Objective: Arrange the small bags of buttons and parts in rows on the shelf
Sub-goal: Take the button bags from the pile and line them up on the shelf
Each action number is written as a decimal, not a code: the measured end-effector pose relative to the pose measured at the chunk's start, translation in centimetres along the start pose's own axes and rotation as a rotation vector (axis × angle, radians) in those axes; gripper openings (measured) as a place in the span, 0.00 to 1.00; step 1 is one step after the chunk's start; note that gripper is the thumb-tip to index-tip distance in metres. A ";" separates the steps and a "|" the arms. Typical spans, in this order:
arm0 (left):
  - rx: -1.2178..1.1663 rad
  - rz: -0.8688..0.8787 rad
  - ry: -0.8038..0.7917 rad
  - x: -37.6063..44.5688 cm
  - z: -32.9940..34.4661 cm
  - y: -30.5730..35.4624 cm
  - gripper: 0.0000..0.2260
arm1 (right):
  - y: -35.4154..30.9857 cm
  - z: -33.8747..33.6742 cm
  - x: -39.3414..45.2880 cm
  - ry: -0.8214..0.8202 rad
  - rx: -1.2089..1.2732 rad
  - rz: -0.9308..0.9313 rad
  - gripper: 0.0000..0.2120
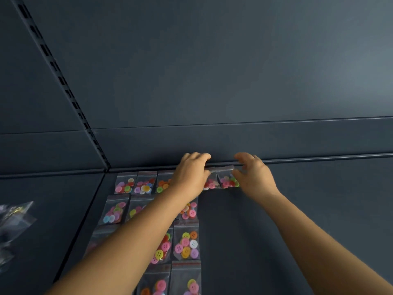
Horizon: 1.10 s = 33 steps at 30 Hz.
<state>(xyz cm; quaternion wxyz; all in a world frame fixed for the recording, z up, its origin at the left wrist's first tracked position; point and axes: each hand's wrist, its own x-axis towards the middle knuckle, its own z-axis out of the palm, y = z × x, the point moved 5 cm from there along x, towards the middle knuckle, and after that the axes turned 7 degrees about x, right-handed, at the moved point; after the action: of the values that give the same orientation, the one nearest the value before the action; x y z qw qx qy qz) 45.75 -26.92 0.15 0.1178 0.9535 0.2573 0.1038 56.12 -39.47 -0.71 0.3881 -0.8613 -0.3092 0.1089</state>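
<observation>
This looks like a shop. The dark metal shelf point(297, 209) has a back panel point(212, 60) and a slotted upright point(63, 81) of the kind used in retail shelving, and small clear bags of coloured buttons point(186, 241) lie on it in rows like stock on display.

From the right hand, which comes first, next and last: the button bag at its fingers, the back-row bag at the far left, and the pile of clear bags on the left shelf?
1. Button bag at the right hand fingertips, back row.
2. Far-left back-row bag, across the row.
3. Pile of clear bags, on the neighbouring shelf at the left edge.
</observation>
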 end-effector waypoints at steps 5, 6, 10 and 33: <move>0.115 0.139 -0.033 -1.8 1.8 1.0 0.12 | -0.5 0.9 -0.8 -0.054 -0.145 -0.176 0.11; 0.139 0.145 -0.045 -2.0 2.3 1.0 0.11 | -0.4 1.3 -0.9 -0.076 -0.171 -0.189 0.09; 0.172 0.201 -0.040 -2.8 3.0 0.7 0.11 | -0.1 2.1 -1.5 -0.115 -0.224 -0.198 0.08; 0.233 0.074 0.018 -1.8 2.7 0.9 0.11 | -0.7 2.2 -0.7 -0.128 -0.254 -0.193 0.09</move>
<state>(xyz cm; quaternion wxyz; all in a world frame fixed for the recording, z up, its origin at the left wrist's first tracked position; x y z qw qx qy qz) 45.32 -29.04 -2.45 -0.0003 0.9685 0.2335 0.0861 54.33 -38.19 -1.74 0.2642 -0.8611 -0.4260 0.0855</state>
